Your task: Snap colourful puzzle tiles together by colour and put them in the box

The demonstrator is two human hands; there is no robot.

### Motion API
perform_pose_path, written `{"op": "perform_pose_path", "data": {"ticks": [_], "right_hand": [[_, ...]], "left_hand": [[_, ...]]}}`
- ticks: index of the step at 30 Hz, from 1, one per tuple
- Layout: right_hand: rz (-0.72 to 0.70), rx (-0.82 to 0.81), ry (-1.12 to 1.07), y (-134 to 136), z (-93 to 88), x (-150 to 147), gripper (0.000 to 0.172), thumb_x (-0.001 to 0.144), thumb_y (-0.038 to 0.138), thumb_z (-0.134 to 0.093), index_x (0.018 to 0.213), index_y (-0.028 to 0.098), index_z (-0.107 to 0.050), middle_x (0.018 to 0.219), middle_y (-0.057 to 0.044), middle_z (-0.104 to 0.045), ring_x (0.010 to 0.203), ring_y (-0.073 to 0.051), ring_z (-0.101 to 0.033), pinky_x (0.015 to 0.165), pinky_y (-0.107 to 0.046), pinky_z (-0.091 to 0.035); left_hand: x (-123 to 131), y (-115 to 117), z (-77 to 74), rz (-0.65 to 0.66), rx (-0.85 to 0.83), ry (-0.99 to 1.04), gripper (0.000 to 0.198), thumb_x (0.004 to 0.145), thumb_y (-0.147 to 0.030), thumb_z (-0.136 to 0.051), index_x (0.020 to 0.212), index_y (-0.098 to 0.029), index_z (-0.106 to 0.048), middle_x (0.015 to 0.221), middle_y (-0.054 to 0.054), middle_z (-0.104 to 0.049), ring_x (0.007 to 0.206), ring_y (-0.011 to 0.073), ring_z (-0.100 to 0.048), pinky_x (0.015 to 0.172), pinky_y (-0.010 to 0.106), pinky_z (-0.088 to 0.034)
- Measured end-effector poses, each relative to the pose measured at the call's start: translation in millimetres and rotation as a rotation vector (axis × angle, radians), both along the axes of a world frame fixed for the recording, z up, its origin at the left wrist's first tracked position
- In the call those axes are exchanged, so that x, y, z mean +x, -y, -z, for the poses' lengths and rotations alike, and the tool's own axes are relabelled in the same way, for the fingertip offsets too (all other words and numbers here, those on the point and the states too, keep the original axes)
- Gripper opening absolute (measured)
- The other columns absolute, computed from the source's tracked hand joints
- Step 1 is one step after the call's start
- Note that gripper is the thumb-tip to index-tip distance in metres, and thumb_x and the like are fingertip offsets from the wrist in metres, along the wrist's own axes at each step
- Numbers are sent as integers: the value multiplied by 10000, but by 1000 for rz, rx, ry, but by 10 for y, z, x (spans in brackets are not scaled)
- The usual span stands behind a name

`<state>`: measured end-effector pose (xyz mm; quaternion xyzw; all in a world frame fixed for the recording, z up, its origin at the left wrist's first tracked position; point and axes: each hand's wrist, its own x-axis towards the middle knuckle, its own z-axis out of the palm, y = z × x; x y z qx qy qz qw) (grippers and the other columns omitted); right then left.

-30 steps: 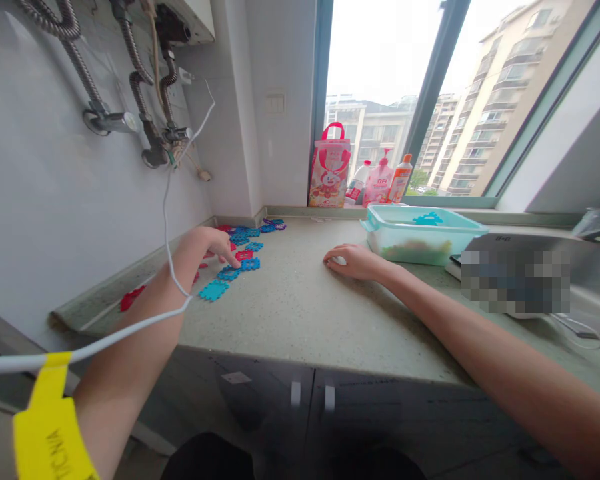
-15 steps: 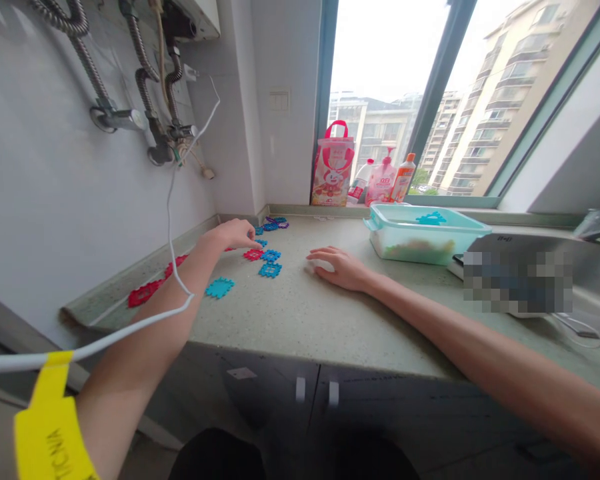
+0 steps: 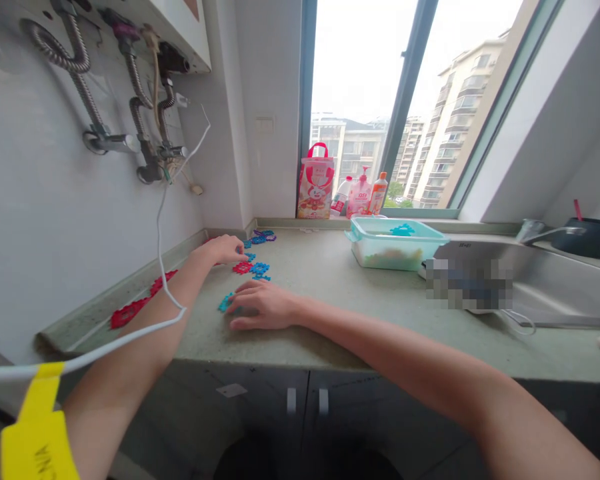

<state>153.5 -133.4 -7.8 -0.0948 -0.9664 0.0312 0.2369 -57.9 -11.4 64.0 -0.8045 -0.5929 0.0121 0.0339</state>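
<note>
My left hand (image 3: 224,249) rests at the back left of the counter with its fingers bent down together; whatever lies under the fingertips is hidden. Close by are a red notched plastic piece (image 3: 243,267), a small blue piece (image 3: 250,257) and another blue piece (image 3: 260,269). My right hand (image 3: 265,305) lies low over the counter, thumb and fingers apart, reaching a turquoise notched plastic piece (image 3: 224,303) that its fingers partly cover. I cannot tell whether they grip it. Behind the left hand sit blue and purple pieces (image 3: 264,236).
Longer red pieces (image 3: 129,312) lie along the left wall. A white cable (image 3: 160,227) hangs across my left forearm. A turquoise tub (image 3: 395,257) stands at the back, beside the steel sink (image 3: 545,280). Bottles and a pink bag (image 3: 316,190) stand by the window.
My right hand has moved left across the counter to the turquoise piece. My left hand stays by the red and blue pieces. The view has shifted slightly right and up.
</note>
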Motion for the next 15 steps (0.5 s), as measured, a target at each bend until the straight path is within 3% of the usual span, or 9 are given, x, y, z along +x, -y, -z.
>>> {"op": "perform_pose_path", "data": {"ticks": [5,8,12,15], "right_hand": [[88,-13,-6,-104,7,994,215,1017,399,-649,1127,234,-734,1279,-104,-736,1221,-254,-652,1091,-433,-492],[244,-52,-75,-273,53,1502,116,980,339,-686,1024,242,-732,1155,-80,-767,1206,-263,-657,1056,-431,-508],[425,-175,-110,-506,89,1825,79,923,301,-719,927,223,-731,981,-51,-770,901,-210,-707,870,-351,-550],[475,-202,-100,-559,63,1852,104,892,296,-736,965,222,-747,932,-32,-763,824,-189,-691,804,-318,-542]], "left_hand": [[26,-89,59,-46,-100,-38,410,816,-525,-638,1058,-231,-791,829,85,-790,703,239,-724,722,309,-524],[82,-123,107,-60,-93,-71,374,814,-484,-639,1035,-225,-795,913,111,-802,754,261,-743,763,327,-538],[81,-165,162,-123,135,-87,356,861,-441,-578,1067,-255,-800,1117,135,-793,1015,341,-739,871,386,-545],[-2,-237,243,-179,257,-30,405,904,-362,-491,1157,-255,-788,1218,125,-775,1123,337,-710,911,389,-547]]}}
